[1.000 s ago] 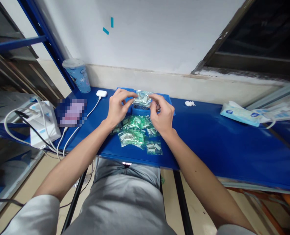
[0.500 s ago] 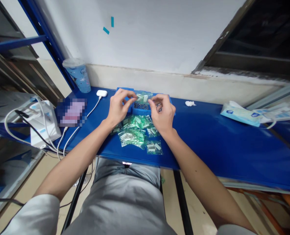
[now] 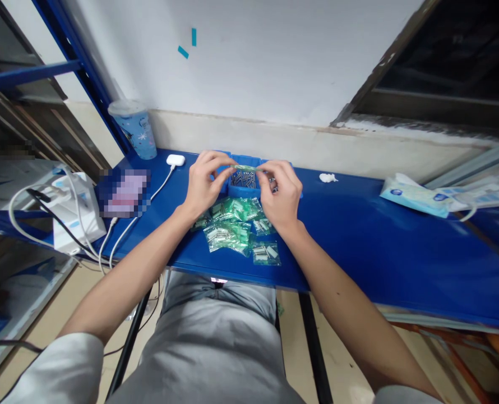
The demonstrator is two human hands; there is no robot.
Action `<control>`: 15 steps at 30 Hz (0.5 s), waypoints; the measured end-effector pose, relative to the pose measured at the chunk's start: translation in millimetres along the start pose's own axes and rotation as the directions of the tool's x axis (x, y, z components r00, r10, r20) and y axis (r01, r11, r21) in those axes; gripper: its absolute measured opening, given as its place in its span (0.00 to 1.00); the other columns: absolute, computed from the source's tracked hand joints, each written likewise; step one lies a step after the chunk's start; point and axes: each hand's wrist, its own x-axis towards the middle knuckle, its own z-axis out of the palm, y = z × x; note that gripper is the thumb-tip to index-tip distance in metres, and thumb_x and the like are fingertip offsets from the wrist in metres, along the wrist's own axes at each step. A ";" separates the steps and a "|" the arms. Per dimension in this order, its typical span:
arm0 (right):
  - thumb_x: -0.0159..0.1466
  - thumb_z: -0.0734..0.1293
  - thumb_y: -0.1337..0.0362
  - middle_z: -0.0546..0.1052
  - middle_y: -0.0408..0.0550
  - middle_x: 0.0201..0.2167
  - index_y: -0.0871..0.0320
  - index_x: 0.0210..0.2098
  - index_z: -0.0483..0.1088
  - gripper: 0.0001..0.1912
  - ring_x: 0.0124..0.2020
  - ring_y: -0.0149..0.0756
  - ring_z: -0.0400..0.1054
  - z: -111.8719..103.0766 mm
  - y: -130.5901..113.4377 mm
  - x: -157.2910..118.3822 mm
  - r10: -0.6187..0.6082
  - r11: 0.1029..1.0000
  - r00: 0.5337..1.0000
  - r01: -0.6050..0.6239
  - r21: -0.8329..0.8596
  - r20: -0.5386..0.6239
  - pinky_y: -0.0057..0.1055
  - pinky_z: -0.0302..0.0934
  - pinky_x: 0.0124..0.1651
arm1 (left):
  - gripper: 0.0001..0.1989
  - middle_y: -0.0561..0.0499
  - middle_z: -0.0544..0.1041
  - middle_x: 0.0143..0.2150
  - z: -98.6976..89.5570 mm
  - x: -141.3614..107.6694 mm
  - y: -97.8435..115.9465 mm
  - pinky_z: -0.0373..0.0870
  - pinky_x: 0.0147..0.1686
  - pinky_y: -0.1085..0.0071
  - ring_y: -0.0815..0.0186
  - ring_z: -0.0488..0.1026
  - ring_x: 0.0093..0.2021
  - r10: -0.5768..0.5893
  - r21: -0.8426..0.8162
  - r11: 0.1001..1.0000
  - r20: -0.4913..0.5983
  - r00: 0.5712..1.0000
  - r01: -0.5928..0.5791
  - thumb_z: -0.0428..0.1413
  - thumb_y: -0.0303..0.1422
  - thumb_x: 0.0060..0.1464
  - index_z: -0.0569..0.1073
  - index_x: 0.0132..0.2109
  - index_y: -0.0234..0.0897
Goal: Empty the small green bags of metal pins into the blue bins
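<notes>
My left hand [image 3: 205, 182] and my right hand [image 3: 280, 193] together pinch a small green-tinted plastic bag [image 3: 246, 168], held flat and edge-on above a blue tray [image 3: 243, 187]. Small metal parts [image 3: 243, 179] lie in the tray below the bag. A pile of filled green bags [image 3: 232, 224] lies on the blue table [image 3: 379, 241] just in front of the tray, between my wrists.
A plastic cup [image 3: 132, 128] stands at the back left, near a white charger [image 3: 174, 160] with its cable. A white box [image 3: 77, 213] with cables sits at the left edge. A crumpled white scrap [image 3: 327, 178] and a tissue pack [image 3: 413, 196] lie to the right.
The bag between my fingers has turned from facing me to flat and edge-on over the tray. Both hands shifted slightly.
</notes>
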 end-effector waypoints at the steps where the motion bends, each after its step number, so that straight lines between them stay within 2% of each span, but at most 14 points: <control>1: 0.74 0.65 0.65 0.80 0.47 0.41 0.54 0.43 0.75 0.06 0.39 0.35 0.77 0.7 0.4 -0.5 0.004 1.000 1.000 -0.004 0.001 -0.001 0.35 0.73 0.43 | 0.12 0.48 0.83 0.42 0.6 -0.3 -0.7 0.73 0.35 0.72 0.63 0.78 0.46 -0.011 -0.007 1.000 0.006 1.000 0.011 0.60 0.43 0.70 0.82 0.43 0.40; 4: 0.73 0.66 0.63 0.81 0.44 0.37 0.53 0.44 0.73 0.03 0.33 0.32 0.75 3.0 2.1 -2.3 0.027 1.000 0.999 -0.028 -0.009 -0.021 0.33 0.71 0.40 | 0.13 0.49 0.82 0.42 3.2 -1.8 -3.6 0.74 0.33 0.74 0.66 0.78 0.42 -0.075 -0.040 0.996 0.008 0.997 0.075 0.60 0.44 0.69 0.79 0.45 0.38; 7: 0.73 0.67 0.61 0.81 0.43 0.35 0.53 0.41 0.72 0.04 0.30 0.32 0.74 3.1 2.4 -2.5 0.044 0.999 0.999 -0.045 -0.029 -0.021 0.32 0.70 0.37 | 0.12 0.50 0.82 0.41 4.2 -2.7 -5.0 0.74 0.33 0.74 0.67 0.78 0.40 -0.098 -0.054 0.994 0.004 0.995 0.098 0.62 0.43 0.68 0.78 0.42 0.38; 11: 0.74 0.64 0.64 0.82 0.46 0.38 0.54 0.42 0.75 0.08 0.35 0.34 0.77 -0.1 -0.8 -0.6 0.020 0.999 1.000 -0.020 -0.025 0.019 0.35 0.73 0.42 | 0.06 0.50 0.84 0.42 2.1 -2.1 -2.6 0.76 0.39 0.71 0.64 0.78 0.45 -0.051 -0.031 0.998 0.037 0.998 0.052 0.59 0.35 0.70 0.81 0.44 0.40; 15: 0.75 0.60 0.68 0.84 0.49 0.44 0.55 0.48 0.77 0.13 0.41 0.37 0.80 -1.4 -1.7 -0.1 0.010 1.000 1.000 -0.010 -0.006 0.028 0.37 0.74 0.47 | 0.08 0.51 0.85 0.44 0.8 -1.6 -1.1 0.76 0.46 0.66 0.62 0.78 0.48 -0.047 -0.013 0.999 0.035 0.998 0.047 0.57 0.30 0.70 0.83 0.46 0.41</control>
